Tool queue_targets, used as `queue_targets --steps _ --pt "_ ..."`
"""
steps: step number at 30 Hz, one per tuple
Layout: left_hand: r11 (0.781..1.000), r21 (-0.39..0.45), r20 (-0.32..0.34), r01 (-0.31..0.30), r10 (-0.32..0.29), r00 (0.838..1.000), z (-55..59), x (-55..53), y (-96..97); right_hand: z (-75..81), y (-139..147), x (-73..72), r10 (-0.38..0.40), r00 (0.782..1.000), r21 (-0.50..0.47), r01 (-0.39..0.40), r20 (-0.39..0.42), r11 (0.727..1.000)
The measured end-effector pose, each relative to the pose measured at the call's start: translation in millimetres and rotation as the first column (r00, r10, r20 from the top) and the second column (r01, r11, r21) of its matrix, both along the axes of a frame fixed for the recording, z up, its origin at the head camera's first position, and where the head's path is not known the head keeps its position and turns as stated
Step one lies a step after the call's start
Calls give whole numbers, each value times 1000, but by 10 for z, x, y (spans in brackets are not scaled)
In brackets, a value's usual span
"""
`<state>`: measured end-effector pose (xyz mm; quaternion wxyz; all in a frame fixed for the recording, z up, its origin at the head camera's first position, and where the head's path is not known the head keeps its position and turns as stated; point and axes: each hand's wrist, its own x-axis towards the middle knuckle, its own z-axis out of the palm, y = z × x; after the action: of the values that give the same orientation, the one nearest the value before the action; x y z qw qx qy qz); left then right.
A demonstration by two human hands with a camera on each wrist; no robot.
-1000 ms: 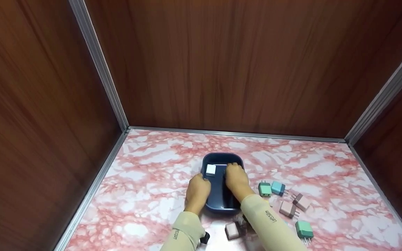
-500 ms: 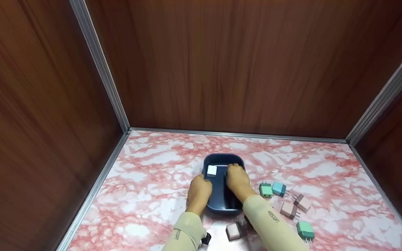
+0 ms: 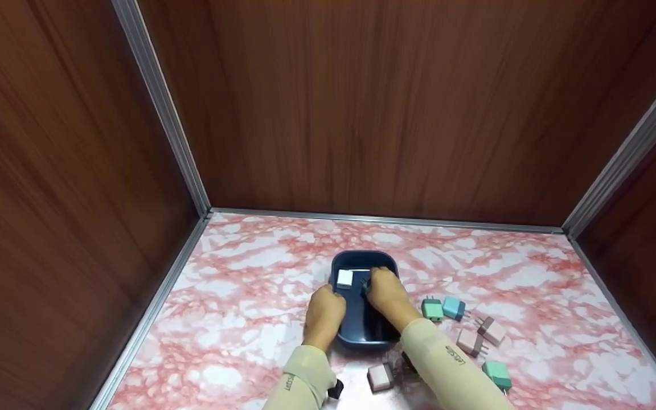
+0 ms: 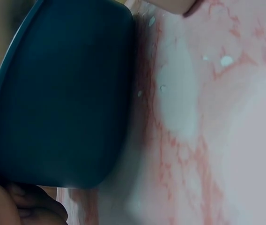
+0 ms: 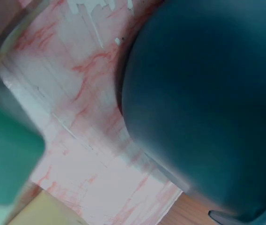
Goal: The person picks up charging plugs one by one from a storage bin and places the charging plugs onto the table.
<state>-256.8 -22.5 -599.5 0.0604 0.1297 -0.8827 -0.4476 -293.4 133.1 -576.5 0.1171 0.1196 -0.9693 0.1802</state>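
Note:
A dark blue rectangular tub point(image 3: 364, 343) stands on the pink-marbled table. My left hand point(image 3: 326, 312) grips its left rim, and in the left wrist view curled fingers point(image 4: 37, 206) show at the tub's edge. My right hand point(image 3: 388, 293) reaches inside over the right half, pinching a dark charger plug point(image 3: 365, 286) low in the tub; most of that plug is hidden behind the fingers. A white charger plug point(image 3: 345, 279) lies in the tub's far left part. The right wrist view shows mainly the tub's outer wall point(image 5: 208, 93).
Right of the tub lie a green charger point(image 3: 433, 310), a blue charger point(image 3: 454, 307), two pink chargers point(image 3: 469, 341) and another green charger point(image 3: 496, 374). One more pale pink charger point(image 3: 381, 377) lies in front. Wooden panels point(image 3: 385, 114) rise behind and at both sides.
The dark plug at my right fingertips shows more, further left of the fingers. My right forearm has shifted slightly right. The left hand keeps its hold on the rim.

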Motion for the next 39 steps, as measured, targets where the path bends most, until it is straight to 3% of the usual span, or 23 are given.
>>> queue_targets --steps 8,17,25,39 --pt "1000 1 4 5 -5 1000 5 6 -2 106 33 69 32 999 -22 -32 39 999" --pt "999 -44 8 -7 7 1000 17 14 -9 124 121 108 124 992 -102 -123 -2 987" --pt "998 -58 24 -20 22 999 22 1 14 230 182 199 167 986 -128 -163 23 978" --pt "998 -64 44 -19 21 999 1 -13 8 419 252 416 214 977 -106 -211 17 972"
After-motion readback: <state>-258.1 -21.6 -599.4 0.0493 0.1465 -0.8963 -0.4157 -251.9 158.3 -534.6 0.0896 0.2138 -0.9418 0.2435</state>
